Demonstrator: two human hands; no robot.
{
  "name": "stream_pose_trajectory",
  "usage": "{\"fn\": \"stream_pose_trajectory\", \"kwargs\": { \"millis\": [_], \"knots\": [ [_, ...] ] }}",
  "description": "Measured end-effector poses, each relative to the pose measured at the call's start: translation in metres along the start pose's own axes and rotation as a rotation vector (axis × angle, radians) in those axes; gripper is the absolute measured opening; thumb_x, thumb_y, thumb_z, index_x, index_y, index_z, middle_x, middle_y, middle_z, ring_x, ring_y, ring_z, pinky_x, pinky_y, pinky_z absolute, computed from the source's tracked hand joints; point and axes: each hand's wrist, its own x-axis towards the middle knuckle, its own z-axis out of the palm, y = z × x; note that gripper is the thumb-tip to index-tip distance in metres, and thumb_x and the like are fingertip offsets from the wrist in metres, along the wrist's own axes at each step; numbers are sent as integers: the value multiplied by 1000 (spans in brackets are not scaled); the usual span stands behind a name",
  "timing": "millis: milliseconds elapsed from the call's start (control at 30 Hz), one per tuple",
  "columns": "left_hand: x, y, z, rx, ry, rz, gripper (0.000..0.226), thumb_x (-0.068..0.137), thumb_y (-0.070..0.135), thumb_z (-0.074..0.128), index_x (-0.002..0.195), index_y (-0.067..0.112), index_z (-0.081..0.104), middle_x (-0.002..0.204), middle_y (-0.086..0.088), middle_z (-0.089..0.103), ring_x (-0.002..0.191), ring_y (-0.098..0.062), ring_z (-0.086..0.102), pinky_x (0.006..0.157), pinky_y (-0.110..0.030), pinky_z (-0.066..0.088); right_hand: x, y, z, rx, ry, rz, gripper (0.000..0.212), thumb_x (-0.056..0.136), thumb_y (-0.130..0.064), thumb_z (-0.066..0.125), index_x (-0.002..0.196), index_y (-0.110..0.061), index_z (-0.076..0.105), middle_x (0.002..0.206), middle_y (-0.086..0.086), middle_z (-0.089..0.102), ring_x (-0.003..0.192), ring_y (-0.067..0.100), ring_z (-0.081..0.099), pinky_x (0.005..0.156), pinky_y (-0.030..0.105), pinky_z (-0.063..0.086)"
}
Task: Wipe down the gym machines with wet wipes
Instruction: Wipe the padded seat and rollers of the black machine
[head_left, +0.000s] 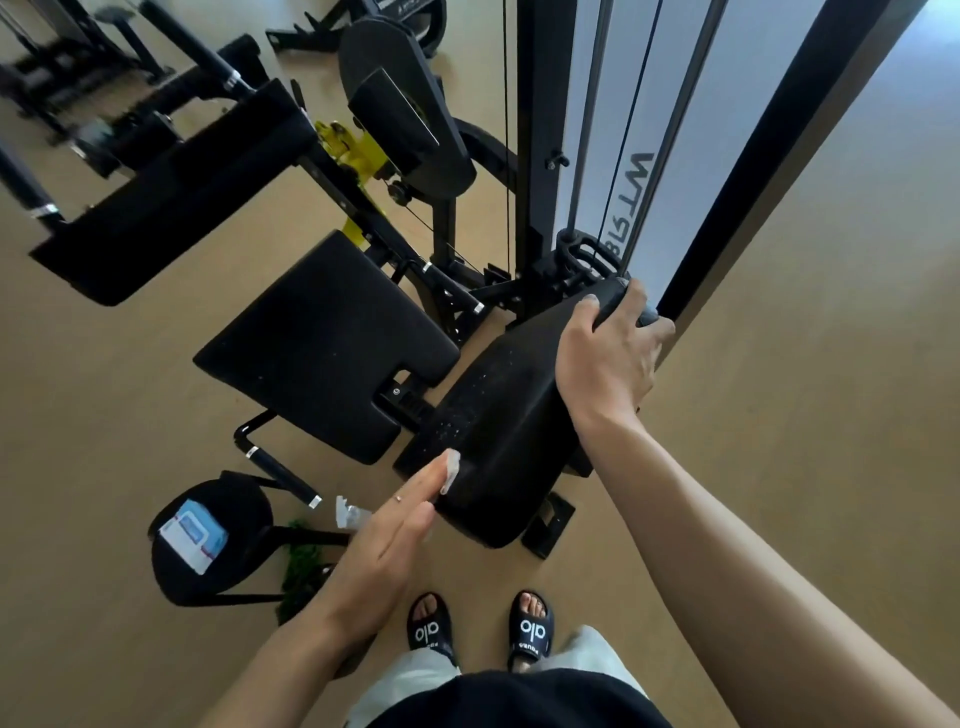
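My right hand (605, 358) curls over the top end of the black back pad (511, 421), steadying it so it cannot swing. My left hand (387, 540) lies flat, fingers straight, pressing a wet wipe (451, 470) against the pad's lower edge to scrub it. The wipes pack (192, 540) waits on the small round stool (208, 571) within reach.

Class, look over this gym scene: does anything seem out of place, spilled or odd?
Yes. Pale specks dot the back pad, probably droplets or wear. A clear wrapper-like scrap and something green and leafy lie on the floor by the stool, where litter does not belong. The wipes pack sits on that stool's seat.
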Motion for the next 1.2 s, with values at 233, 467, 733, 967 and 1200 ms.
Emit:
{"fn": "stream_pose_trajectory", "kwargs": {
  "millis": [233, 467, 733, 967, 1200],
  "knots": [
    [32, 25, 6, -28, -46, -39, 58, 99, 40, 29, 155, 29, 37, 157, 21, 39, 142, 13, 30, 120, -16, 20, -2, 0, -2, -13, -5, 9, 56, 104, -42, 36, 157, -29, 22, 144, 16, 31, 128, 35, 45, 87, 37, 30],
    [29, 43, 15, -12, -61, 148, 50, 104, 20, 32, 154, 25, 39, 156, 22, 40, 145, 7, 30, 118, -14, 24, -8, 0, -2, 3, -21, 15, 58, 104, -40, 33, 160, -29, 18, 150, 19, 27, 132, 39, 43, 91, 39, 34],
    [1, 4, -2, 12, -24, 76, 51, 101, 22, 36, 152, 26, 40, 154, 25, 42, 146, 3, 33, 118, -15, 25, -9, 0, 0, 53, 1, 32, 54, 106, -41, 27, 159, -32, 21, 151, 15, 29, 131, 36, 44, 102, 46, 37],
    [106, 65, 17, -1, -146, 93, 52, 104, 21, 38, 156, 26, 37, 158, 17, 39, 144, 8, 31, 126, -34, 21, -8, -2, -1, 135, 41, 59, 49, 108, -42, 20, 156, -34, 31, 149, 13, 34, 128, 33, 49, 105, 46, 37],
    [74, 53, 10, 82, -52, 225, 42, 107, 11, 46, 147, 23, 52, 150, 17, 49, 141, 4, 40, 117, -23, 34, -6, 1, -4, 208, 17, 87, 48, 109, -42, 22, 154, -37, 33, 149, 7, 33, 129, 27, 47, 103, 42, 36]
  ]
}}
